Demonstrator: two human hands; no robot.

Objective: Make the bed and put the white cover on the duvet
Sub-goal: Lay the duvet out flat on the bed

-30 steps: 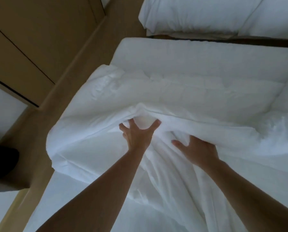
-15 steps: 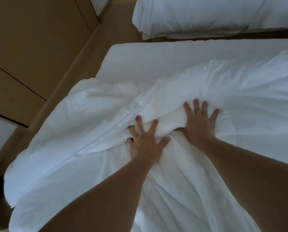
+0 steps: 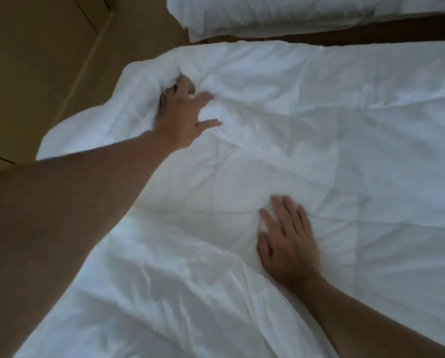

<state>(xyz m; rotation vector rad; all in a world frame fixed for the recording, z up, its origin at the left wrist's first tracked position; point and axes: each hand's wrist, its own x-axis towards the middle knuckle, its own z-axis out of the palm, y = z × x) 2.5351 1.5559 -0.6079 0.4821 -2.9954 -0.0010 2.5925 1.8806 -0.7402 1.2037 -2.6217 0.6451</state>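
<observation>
The white cover (image 3: pixel 332 151) lay spread and creased across most of the bed (image 3: pixel 371 51), whose bare far strip showed beyond it, and faint quilting seams of the duvet (image 3: pixel 217 182) showed through the cloth near the middle. The person's left hand (image 3: pixel 181 117) reached out to the far left corner, where the fabric was heaped in a soft bunch by the bed's edge. Its upper fingers were curled into that bunch while the thumb and one finger lay stretched on the cloth to the right, and, the hand being blurred, it seemed to grip the cover rather than merely touch it. The right hand (image 3: pixel 287 244) lay nearer the person, well apart from the left, palm down on the cover with its fingers straight and close together, pressing flat and holding nothing. Deeper folds ran across the near part of the cover beside the left forearm. Beyond a dark gap stood a second bed (image 3: pixel 280 14) in white linen, and to the left were a tan floor (image 3: pixel 138 34) and wooden panelling (image 3: pixel 22 60)
</observation>
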